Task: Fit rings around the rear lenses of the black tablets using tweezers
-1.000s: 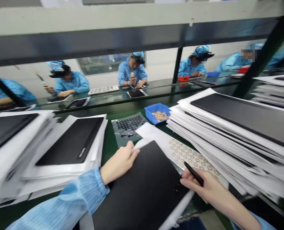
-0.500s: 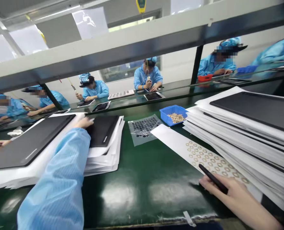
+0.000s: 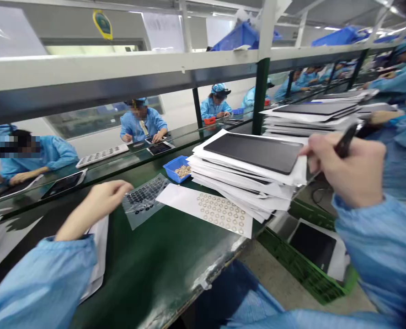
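Note:
My right hand (image 3: pixel 355 171) grips a black pen-shaped tool (image 3: pixel 345 140). Its thumb and index finger are at the right edge of a flat black panel (image 3: pixel 254 151), which lies on top of a tall stack of white sheets (image 3: pixel 235 180) with dark panels between. Over the bench, palm down, my left hand (image 3: pixel 98 203) has loosely stretched fingers and nothing visible in them. Those fingertips are nearest to a clear plastic sheet with black rings (image 3: pixel 146 196); contact cannot be made out. Below that wrist, a left stack's white sheets (image 3: pixel 99 256) are partly hidden by my sleeve.
A white strip with tan rings (image 3: pixel 220 212) lies before the right stack, beside a blue bin of small tan pieces (image 3: pixel 180 167). Below the bench edge stands a green crate (image 3: pixel 312 285) holding a dark panel. A shelf post (image 3: pixel 260 96) rises behind. Co-workers sit opposite and at right.
The view has swung right. My left hand has come off the left stack, while my right hand, with the black tool, has risen from the ring strip to the right stack's edge.

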### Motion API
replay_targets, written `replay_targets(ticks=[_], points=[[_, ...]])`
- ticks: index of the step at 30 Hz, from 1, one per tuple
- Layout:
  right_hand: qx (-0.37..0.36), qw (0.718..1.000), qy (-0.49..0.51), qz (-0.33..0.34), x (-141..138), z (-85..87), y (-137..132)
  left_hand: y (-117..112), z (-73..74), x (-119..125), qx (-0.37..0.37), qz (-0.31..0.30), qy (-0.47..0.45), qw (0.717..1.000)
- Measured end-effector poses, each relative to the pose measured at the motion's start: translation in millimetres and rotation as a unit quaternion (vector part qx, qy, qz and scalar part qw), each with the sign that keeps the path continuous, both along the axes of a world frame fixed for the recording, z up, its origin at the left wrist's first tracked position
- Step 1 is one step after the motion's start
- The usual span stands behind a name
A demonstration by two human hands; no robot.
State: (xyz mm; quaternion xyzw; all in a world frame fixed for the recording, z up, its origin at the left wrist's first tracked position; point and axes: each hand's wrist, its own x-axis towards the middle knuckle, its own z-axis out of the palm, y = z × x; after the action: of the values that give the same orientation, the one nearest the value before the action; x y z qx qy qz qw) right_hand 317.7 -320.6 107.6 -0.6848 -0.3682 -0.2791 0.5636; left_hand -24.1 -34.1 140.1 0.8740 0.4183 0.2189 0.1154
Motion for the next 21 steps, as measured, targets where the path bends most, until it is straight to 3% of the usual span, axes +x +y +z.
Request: replay_targets(ticks=[1, 2, 5, 7, 10, 15, 21], points=[[0.014, 0.998, 0.062, -0.028, 20, 2.2, -1, -18, -4.3, 24, -0.025, -0.05, 0.007, 0.998], [0.024, 0.987, 0.16, -0.022, 39, 2.1, -1, -35, -9.4, 48, -0.05, -0.097, 0.011, 0.994], [-0.001, 0.951, 0.307, 0.024, 83, -9.6, 0, -78, -24.3, 111, -0.128, -0.215, 0.021, 0.968], [-0.036, 0.923, 0.375, 0.079, 95, -22.1, 0, -97, -30.8, 145, -0.181, -0.251, 0.024, 0.951], [-0.069, 0.877, 0.443, 0.171, 91, -37.8, 3, -110, -32.7, 183, -0.255, -0.257, 0.027, 0.932], [-0.035, 0.832, 0.476, 0.282, 70, -43.4, 10, -112, -26.3, 219, -0.345, -0.238, 0.032, 0.907], [0.04, 0.797, 0.478, 0.366, 58, -33.2, 16, -113, -27.0, 228, -0.453, -0.239, 0.034, 0.858]])
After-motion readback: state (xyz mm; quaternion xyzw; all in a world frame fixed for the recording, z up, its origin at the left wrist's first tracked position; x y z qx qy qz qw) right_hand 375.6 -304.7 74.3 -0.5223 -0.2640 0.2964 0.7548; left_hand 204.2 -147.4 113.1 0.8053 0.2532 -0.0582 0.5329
